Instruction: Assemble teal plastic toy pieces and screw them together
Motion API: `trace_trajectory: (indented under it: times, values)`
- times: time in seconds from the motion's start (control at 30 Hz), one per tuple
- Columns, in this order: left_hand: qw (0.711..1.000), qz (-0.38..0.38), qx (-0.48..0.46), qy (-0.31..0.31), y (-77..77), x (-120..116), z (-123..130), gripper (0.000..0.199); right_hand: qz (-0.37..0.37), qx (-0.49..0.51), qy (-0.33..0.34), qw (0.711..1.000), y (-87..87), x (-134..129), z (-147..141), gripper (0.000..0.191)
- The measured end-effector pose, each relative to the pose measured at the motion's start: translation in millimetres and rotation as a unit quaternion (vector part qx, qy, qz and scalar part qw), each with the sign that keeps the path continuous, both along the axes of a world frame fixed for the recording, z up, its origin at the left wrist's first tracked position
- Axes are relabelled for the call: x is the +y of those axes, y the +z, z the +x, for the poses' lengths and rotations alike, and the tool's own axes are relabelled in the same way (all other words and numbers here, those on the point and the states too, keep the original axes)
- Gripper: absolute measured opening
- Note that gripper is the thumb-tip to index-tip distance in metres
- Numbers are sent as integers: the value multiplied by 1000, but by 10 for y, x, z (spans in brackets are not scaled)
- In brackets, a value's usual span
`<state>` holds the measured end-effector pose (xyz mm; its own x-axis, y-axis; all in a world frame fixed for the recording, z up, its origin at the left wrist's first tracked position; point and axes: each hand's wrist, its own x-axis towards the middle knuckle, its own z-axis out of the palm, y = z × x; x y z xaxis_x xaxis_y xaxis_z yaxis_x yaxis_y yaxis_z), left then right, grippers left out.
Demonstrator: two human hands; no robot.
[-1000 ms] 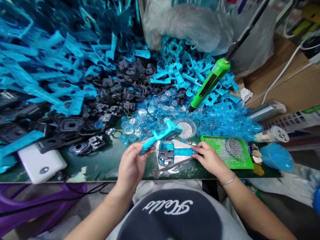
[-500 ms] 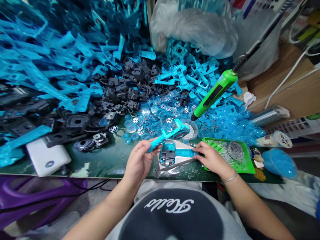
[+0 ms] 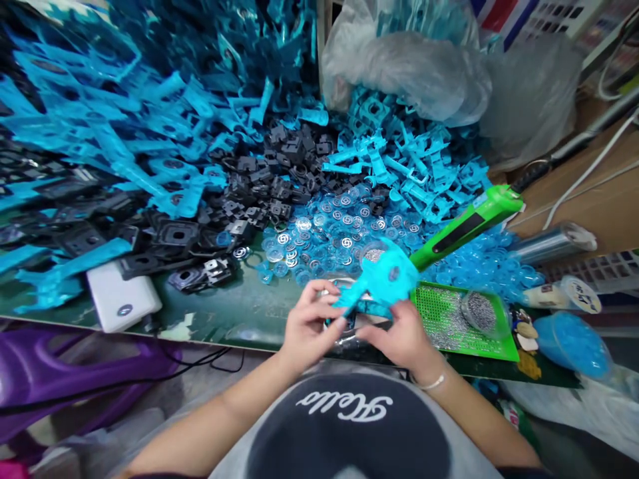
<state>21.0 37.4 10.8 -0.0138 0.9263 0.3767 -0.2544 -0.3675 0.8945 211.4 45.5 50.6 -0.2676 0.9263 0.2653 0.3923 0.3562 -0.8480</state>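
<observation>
My left hand point(image 3: 314, 326) is closed around the narrow handle of a bright blue plastic shell point(image 3: 392, 271), its wide head tilted up and blurred by motion. Under it, another blue plastic piece point(image 3: 372, 308) is partly covered by the shell and my fingers. My right hand point(image 3: 407, 336) is closed at the right side of that lower piece, thumb toward me; its other fingertips are partly hidden by the shell. Just beyond the shell, a green electric screwdriver point(image 3: 464, 226) slants up to the right, its tip hidden behind the shell.
Loose round blue caps point(image 3: 344, 223), black plastic parts point(image 3: 289, 159) and blue shells point(image 3: 164, 133) are heaped behind my hands. A green tray point(image 3: 434, 313) of small screws lies at right, near a blue tub point(image 3: 574, 342). At left is a white box point(image 3: 122, 296) with a cable.
My left hand has moved the blue shell right and over the lower piece, turning its head upward. My right hand has come nearer my left. The screwdriver sits lower and further right in view.
</observation>
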Motion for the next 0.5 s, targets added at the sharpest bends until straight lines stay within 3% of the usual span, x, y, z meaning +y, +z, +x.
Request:
trace_trajectory:
  times: [0.1,0.17,0.23,0.33,0.5]
  values:
    - [988,103,115,-6,-24,-66,25,22,13,103,3,995,34,87,-207,21]
    - [977,123,176,13,-35,-79,-69,29,25,77,13,997,73,196,-148,16]
    - [968,102,218,77,-70,-81,-226,28,32,-8,29,999,101,294,7,17]
    - [959,11,219,180,-178,-82,-440,18,5,-137,87,987,50,342,229,23]
    - [970,-63,163,171,-298,-99,-478,7,-26,-211,112,971,-203,246,315,28]
